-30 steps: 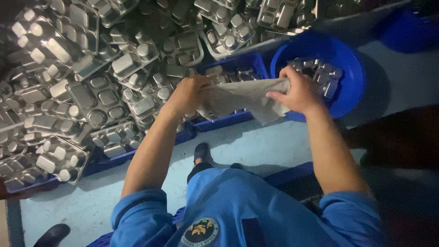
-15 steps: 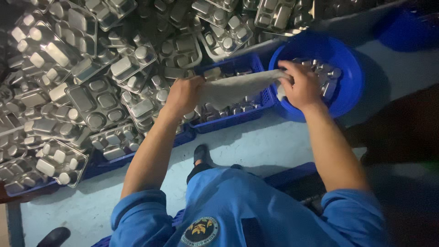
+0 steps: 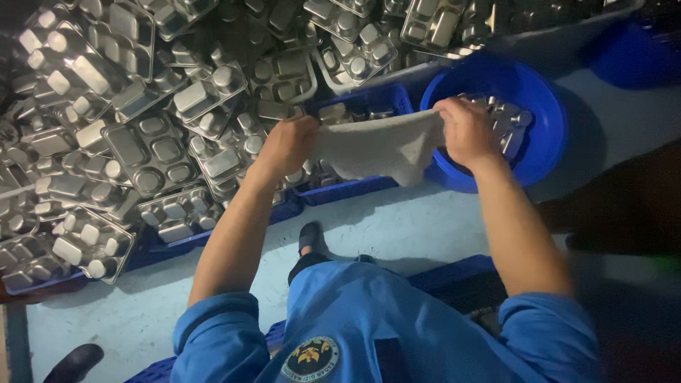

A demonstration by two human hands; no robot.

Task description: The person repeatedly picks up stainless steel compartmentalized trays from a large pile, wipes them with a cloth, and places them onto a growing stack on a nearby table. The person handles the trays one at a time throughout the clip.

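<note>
Steel trays (image 3: pixel 152 145) behind; L hand (image 3: pixel 287 145), R hand (image 3: pixel 464 131) fingers pinching grey cloth (image 3: pixel 383 145) taut.

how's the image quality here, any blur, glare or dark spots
Head view: dim overall, with the right edge and top left corner falling into near black. Glare glints off the steel trays. The grey cloth stretched between the left hand and right hand looks slightly soft. The blue basin stays vivid.
</note>
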